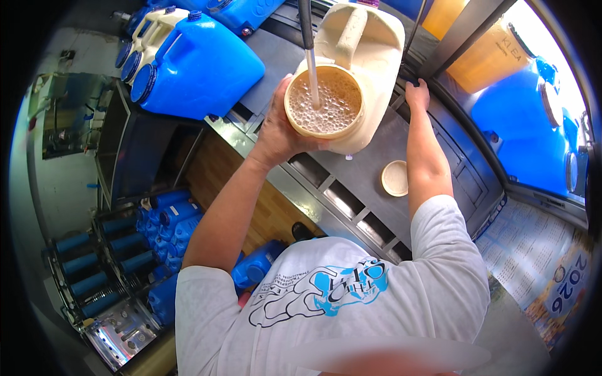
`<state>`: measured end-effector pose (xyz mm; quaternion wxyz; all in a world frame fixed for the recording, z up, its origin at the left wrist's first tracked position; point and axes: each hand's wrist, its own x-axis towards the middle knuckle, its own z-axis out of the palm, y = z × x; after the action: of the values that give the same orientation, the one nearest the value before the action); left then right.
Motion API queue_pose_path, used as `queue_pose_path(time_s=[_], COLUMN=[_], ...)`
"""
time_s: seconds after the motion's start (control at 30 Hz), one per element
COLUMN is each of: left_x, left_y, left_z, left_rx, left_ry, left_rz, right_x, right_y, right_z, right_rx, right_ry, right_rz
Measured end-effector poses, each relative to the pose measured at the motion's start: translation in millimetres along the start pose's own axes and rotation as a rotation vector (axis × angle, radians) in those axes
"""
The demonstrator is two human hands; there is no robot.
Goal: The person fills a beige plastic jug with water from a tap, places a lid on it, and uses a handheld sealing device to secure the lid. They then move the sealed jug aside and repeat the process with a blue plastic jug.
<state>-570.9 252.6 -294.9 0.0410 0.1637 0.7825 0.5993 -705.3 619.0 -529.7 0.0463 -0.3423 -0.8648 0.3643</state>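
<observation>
My left hand (281, 127) grips the wide round neck of a cream plastic water jug (376, 89) above the steel counter. A stream of water (312, 77) runs from a dark filling tube (305, 23) into the mouth, and bubbly foam (320, 110) covers the water inside. My right hand (416, 95) reaches to the far side of the counter, beside the window frame. Its fingers are at a small dark part there; whether they hold it is unclear. Nearer me, a round cream cap (395, 178) lies on the counter, close to my right forearm.
Blue jugs (202, 66) and a cream jug (157, 28) stand at the left end of the counter (362, 169). Behind the window glass are more blue jugs (522, 122) and a yellowish one (489, 56). Small blue bottles (174, 221) and a roller rack (80, 263) sit lower left.
</observation>
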Motion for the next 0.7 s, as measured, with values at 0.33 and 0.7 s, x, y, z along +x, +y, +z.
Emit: queue_pose_path(time_s=[0.33, 0.7], left_x=[1, 2], left_y=[3, 11], left_z=[-1, 2], left_rx=[0.031, 0.028], left_ry=[-0.011, -0.015], left_rz=[0.034, -0.013], right_x=[4, 12], right_y=[6, -6], right_z=[0, 2], right_rx=[-0.002, 0.080], right_ry=[-0.032, -0.018], right_rz=[-0.041, -0.047])
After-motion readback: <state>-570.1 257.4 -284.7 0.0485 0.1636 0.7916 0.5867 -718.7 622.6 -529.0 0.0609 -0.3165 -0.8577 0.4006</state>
